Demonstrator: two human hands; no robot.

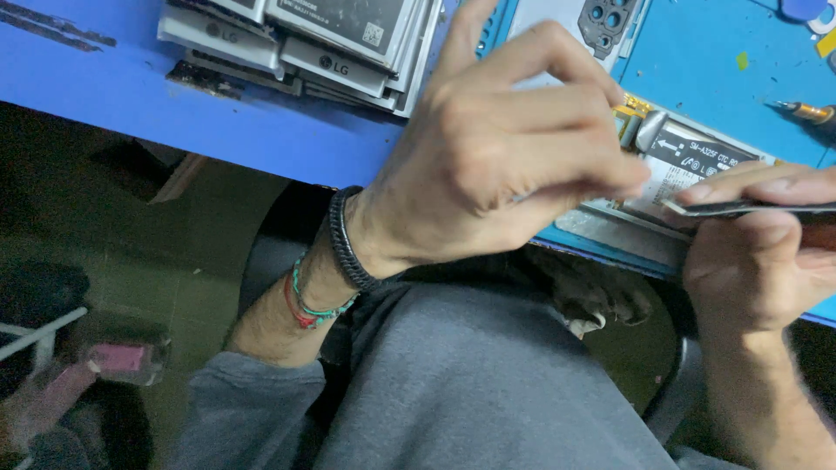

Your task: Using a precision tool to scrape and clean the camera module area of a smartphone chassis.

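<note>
An opened phone (pixel 688 170) with its battery showing lies at the near edge of the blue table (pixel 131 96). My left hand (pixel 505 139) arches over its left end with fingers curled, fingertips pressing near the phone's side; whether it grips anything is hidden. My right hand (pixel 758 252) pinches a thin flat dark tool (pixel 749 209) whose tip lies at the phone's lower edge. Cord bracelets circle my left wrist (pixel 335 270).
A stack of grey phone batteries (pixel 305 43) sits at the table's back left. A phone back cover with camera holes (pixel 601 22) lies on a blue mat (pixel 723 61). A screwdriver tip (pixel 805 110) points in from the right. My grey-trousered knee (pixel 470 383) is below.
</note>
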